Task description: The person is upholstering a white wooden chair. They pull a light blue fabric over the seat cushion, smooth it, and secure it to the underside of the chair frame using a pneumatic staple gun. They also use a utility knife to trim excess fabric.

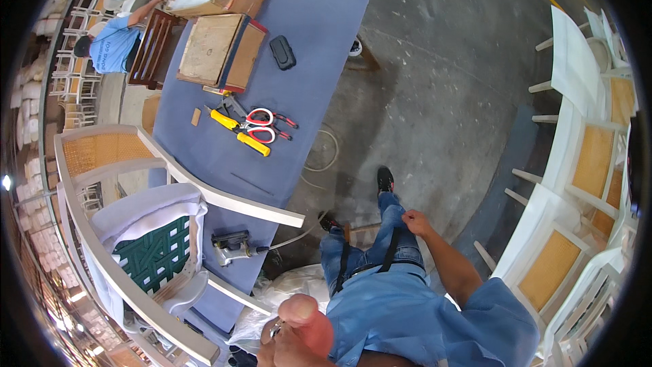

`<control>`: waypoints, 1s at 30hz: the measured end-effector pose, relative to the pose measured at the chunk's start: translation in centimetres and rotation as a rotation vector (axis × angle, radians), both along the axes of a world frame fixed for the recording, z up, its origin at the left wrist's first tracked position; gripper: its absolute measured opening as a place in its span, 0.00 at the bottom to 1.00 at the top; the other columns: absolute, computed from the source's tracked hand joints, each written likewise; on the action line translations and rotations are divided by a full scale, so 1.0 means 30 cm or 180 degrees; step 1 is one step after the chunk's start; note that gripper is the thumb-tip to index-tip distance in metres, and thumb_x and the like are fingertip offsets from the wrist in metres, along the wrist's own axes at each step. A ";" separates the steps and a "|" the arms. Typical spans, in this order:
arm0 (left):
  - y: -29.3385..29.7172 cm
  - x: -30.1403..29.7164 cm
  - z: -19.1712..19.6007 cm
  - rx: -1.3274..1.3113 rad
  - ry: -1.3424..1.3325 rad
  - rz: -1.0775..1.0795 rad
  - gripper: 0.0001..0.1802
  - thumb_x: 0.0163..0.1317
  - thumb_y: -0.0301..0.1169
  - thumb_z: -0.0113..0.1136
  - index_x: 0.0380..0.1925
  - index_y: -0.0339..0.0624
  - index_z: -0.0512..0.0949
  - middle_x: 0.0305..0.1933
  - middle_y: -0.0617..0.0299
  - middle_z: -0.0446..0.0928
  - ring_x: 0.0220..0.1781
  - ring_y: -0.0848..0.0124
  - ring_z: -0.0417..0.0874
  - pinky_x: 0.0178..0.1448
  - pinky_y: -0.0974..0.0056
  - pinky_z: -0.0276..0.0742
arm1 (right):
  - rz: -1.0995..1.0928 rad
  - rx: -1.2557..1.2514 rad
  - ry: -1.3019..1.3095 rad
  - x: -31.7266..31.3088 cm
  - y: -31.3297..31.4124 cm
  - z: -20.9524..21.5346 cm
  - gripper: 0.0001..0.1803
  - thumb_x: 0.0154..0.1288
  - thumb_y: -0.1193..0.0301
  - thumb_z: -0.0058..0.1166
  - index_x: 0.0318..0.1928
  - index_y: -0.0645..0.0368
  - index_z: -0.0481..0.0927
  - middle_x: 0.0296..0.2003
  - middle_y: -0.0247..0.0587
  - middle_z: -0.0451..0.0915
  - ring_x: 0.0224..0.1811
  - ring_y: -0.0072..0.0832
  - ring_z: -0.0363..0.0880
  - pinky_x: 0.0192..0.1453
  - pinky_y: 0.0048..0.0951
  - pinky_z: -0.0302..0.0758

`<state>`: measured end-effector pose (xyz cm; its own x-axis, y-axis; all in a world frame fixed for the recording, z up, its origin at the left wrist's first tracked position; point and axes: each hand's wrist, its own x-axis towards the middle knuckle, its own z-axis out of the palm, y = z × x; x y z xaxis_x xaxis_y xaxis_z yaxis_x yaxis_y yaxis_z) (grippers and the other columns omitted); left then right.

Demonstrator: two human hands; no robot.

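Note:
My left hand is raised close at the bottom of the view, its fingers curled together. A small shiny metal piece shows at its fingers; I cannot make out whether it is held or worn. My right hand is closed beside my right thigh, against the jeans; whatever its fingers hold is hidden. To the left, a pale wooden armchair with a cane panel lies tipped on the table, its grey padding and green webbing showing. Near its frame rests a pneumatic staple gun with a hose.
The blue-covered table carries yellow-handled tools, red-and-white-handled pliers, a black case and cardboard boxes. Cane-panelled chairs line the right side. A co-worker in blue is at far left.

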<state>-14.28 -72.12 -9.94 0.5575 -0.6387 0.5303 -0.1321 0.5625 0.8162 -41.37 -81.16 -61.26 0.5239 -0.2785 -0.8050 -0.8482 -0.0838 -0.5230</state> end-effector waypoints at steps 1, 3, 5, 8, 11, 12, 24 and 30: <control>-0.009 -0.004 -0.004 0.0059 -0.0012 0.0045 0.37 0.79 0.55 0.41 0.79 0.45 0.58 0.76 0.41 0.65 0.79 0.51 0.65 0.80 0.41 0.52 | -0.0126 0.0018 0.0103 -0.033 -0.008 0.007 0.24 0.68 0.53 0.57 0.55 0.55 0.85 0.51 0.51 0.86 0.56 0.48 0.84 0.61 0.43 0.78; -0.023 -0.009 -0.022 0.0141 0.0012 0.0093 0.37 0.79 0.55 0.42 0.79 0.45 0.58 0.77 0.41 0.65 0.79 0.51 0.65 0.81 0.40 0.52 | -0.0103 -0.0184 0.0233 -0.129 0.015 0.008 0.23 0.68 0.54 0.58 0.55 0.56 0.85 0.51 0.52 0.87 0.55 0.47 0.84 0.61 0.41 0.78; -0.048 0.005 -0.065 0.0201 0.0052 0.0064 0.37 0.79 0.55 0.42 0.79 0.45 0.58 0.77 0.41 0.65 0.79 0.51 0.64 0.81 0.40 0.51 | -0.0351 -0.0252 0.0330 -0.198 0.069 -0.002 0.23 0.69 0.55 0.59 0.54 0.58 0.85 0.49 0.51 0.87 0.54 0.44 0.85 0.60 0.38 0.78; -0.074 0.014 -0.133 0.0291 0.0104 0.0033 0.37 0.79 0.55 0.42 0.79 0.46 0.58 0.77 0.41 0.64 0.80 0.51 0.64 0.81 0.39 0.50 | -0.0897 -0.0192 0.0392 -0.247 0.107 0.040 0.21 0.69 0.57 0.60 0.52 0.60 0.85 0.46 0.49 0.88 0.51 0.38 0.86 0.59 0.35 0.78; -0.097 0.018 -0.168 0.0444 0.0141 -0.0028 0.37 0.79 0.55 0.42 0.79 0.46 0.59 0.77 0.41 0.64 0.80 0.51 0.63 0.81 0.39 0.49 | -0.1266 -0.0077 0.0429 -0.287 0.148 0.056 0.22 0.68 0.58 0.61 0.54 0.61 0.85 0.47 0.49 0.88 0.53 0.37 0.86 0.60 0.34 0.78; -0.108 0.024 -0.179 0.0476 0.0134 -0.0042 0.37 0.79 0.55 0.42 0.79 0.46 0.59 0.78 0.41 0.63 0.80 0.51 0.63 0.81 0.39 0.49 | -0.1353 -0.0029 0.0440 -0.292 0.154 0.047 0.22 0.68 0.58 0.61 0.54 0.61 0.84 0.47 0.50 0.88 0.53 0.37 0.86 0.61 0.34 0.78; -0.179 0.018 -0.299 0.1189 0.0094 -0.0516 0.37 0.78 0.55 0.43 0.79 0.48 0.59 0.79 0.41 0.61 0.81 0.50 0.61 0.81 0.36 0.45 | -0.1319 -0.0096 0.0529 -0.276 0.155 0.049 0.22 0.67 0.56 0.61 0.55 0.56 0.84 0.51 0.49 0.88 0.54 0.42 0.87 0.61 0.37 0.79; -0.198 -0.027 -0.484 0.2253 -0.0319 -0.0971 0.36 0.78 0.55 0.44 0.79 0.49 0.60 0.79 0.41 0.60 0.81 0.50 0.60 0.82 0.35 0.44 | -0.1223 -0.0153 0.0611 -0.253 0.174 0.032 0.21 0.68 0.57 0.61 0.56 0.54 0.85 0.52 0.46 0.87 0.54 0.41 0.86 0.62 0.36 0.79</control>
